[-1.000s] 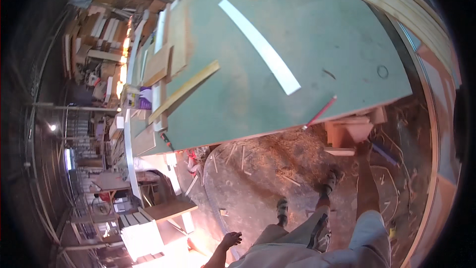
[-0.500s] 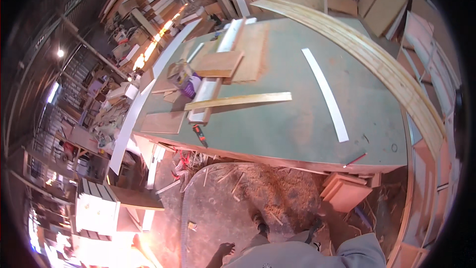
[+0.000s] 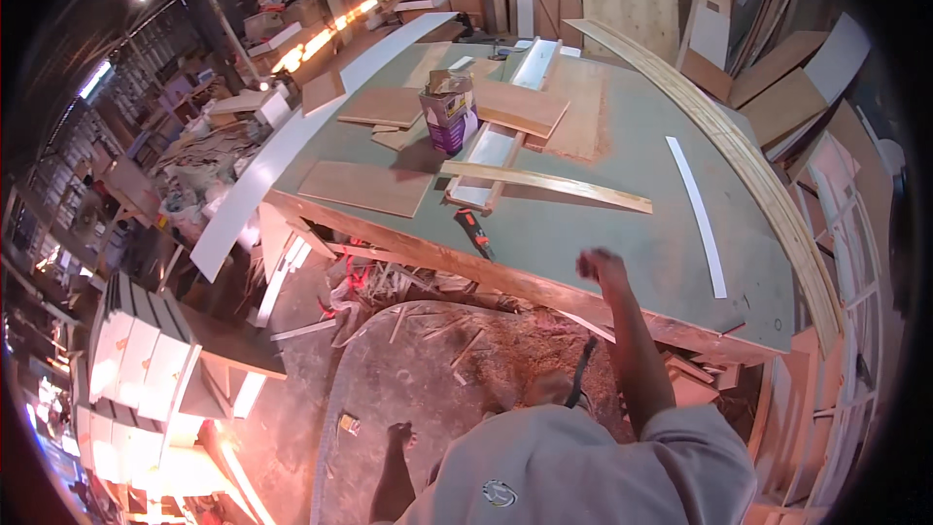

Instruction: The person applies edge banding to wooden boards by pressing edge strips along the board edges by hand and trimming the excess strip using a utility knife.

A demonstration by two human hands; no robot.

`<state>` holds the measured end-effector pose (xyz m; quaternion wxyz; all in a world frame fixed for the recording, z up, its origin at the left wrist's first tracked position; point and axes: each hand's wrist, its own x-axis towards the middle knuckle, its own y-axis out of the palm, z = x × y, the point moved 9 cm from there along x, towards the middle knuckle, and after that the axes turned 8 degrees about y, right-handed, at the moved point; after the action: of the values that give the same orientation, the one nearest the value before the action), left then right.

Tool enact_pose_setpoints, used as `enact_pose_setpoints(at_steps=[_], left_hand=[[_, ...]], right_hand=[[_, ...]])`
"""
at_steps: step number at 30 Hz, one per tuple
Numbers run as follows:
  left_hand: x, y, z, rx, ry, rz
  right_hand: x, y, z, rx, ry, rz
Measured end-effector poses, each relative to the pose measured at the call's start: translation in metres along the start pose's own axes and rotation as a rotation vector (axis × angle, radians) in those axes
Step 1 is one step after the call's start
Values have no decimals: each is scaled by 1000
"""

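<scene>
My right hand (image 3: 601, 267) is raised over the front edge of the green-topped workbench (image 3: 583, 243), fingers bent and smeared by motion; nothing shows clearly in it. Nearest to it on the bench lies an orange and black hand tool (image 3: 472, 231), perhaps a utility knife. Low beside my body hangs my left hand (image 3: 401, 435), fingers loosely apart and apparently holding nothing. A light wooden strip (image 3: 554, 185) rests across a white-lined wooden channel (image 3: 486, 153). To the right lies a narrow white strip (image 3: 698, 219), with a thin red stick (image 3: 732, 328) near the bench corner.
A purple carton (image 3: 448, 112) stands among brown boards (image 3: 374, 189). Long bowed planks (image 3: 719, 136) lie along the bench's right side; a long white board (image 3: 282, 156) runs along its left. Sawdust and offcuts litter the floor (image 3: 379, 394). White-faced panels (image 3: 146, 360) stand at lower left.
My right hand has risen from low by my side to above the bench's front edge. My view has shifted, and the carton now appears more upright. My left hand still hangs low.
</scene>
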<state>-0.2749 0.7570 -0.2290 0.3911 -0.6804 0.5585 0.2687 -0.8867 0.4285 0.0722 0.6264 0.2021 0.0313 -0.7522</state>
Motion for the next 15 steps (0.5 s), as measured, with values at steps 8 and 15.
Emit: enact_pose_setpoints(at_steps=[8, 15], left_hand=[[-6, 2, -16, 1171, 583, 60], [35, -27, -130, 556, 340, -95]], right_hand=[[155, 42, 89, 186, -157, -64], [327, 63, 98, 177, -23, -264]])
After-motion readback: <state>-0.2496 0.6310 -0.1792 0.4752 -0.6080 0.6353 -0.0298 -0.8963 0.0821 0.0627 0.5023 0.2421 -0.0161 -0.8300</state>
